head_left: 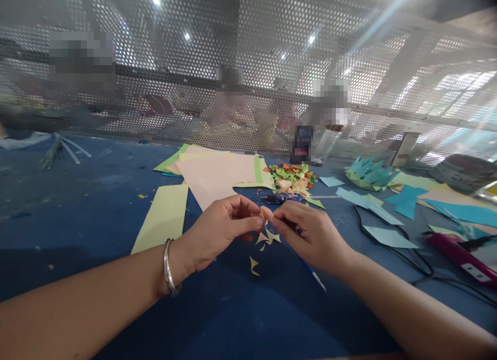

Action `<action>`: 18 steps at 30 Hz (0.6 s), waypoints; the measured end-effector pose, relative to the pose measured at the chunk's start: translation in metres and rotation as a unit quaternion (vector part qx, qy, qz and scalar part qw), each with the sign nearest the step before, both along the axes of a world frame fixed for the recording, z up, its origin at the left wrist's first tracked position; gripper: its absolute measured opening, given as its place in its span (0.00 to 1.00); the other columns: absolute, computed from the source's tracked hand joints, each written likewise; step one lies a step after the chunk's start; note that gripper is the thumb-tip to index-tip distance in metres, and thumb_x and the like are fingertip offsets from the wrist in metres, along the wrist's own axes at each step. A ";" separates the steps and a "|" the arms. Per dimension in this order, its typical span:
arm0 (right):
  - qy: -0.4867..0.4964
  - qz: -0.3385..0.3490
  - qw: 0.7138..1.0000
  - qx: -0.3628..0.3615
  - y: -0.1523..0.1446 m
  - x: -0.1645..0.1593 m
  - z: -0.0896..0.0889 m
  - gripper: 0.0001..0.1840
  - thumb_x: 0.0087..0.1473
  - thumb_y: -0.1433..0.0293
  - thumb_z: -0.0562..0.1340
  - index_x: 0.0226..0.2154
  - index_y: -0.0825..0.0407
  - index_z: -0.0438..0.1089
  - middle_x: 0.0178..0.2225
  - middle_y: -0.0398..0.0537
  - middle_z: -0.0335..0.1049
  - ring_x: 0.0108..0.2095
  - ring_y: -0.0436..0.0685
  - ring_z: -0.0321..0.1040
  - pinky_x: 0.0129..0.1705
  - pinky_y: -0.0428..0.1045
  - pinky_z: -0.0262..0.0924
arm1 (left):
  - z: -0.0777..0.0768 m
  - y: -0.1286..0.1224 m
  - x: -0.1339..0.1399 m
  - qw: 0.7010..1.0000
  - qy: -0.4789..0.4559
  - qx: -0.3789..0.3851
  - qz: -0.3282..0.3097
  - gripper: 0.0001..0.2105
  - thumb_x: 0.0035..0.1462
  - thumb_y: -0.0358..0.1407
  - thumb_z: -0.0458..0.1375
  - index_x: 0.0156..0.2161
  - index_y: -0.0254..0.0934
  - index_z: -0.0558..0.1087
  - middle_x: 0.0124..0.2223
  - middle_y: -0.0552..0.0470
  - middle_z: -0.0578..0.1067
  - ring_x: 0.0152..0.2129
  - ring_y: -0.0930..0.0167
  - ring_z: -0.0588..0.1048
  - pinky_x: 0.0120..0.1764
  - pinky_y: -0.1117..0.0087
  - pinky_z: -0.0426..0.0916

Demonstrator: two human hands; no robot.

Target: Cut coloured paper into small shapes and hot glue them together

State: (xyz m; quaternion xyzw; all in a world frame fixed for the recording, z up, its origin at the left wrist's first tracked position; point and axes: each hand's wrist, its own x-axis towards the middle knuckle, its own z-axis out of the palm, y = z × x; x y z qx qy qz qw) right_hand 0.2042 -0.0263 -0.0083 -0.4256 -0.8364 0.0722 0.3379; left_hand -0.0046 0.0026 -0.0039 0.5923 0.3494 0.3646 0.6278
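Observation:
Between my two hands is a small curved piece of peach paper (266,213). The fingertips of my left hand (229,220), which has a silver bangle (169,267) at its wrist, pinch its left side. My right hand (306,228) pinches its right side between thumb and forefinger. Below the fingers, pale paper scraps (267,237) and a yellowish scrap (253,264) lie on the blue table (217,318). A thin blue-handled tool (315,277), perhaps a brush, lies partly hidden under my right hand.
Behind my hands, large paper sheets (209,171) overlap beside a heap of green, orange and peach paper pieces (295,176). A yellow sheet (165,210) lies left. Rightward are a folded blue-green paper piece (370,173), a black cable (429,269) and a magenta power strip (466,259). A perforated metal screen (163,96) stands behind.

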 end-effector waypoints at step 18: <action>-0.032 -0.040 0.997 -0.059 0.010 0.023 0.006 0.11 0.65 0.66 0.57 0.35 0.51 0.74 0.32 0.44 0.74 0.32 0.52 0.68 0.35 0.46 0.58 | -0.002 0.006 -0.002 0.986 0.155 0.055 -0.031 0.13 0.61 0.45 0.60 0.38 0.35 0.73 0.31 0.55 0.70 0.26 0.74 0.65 0.29 0.72 0.59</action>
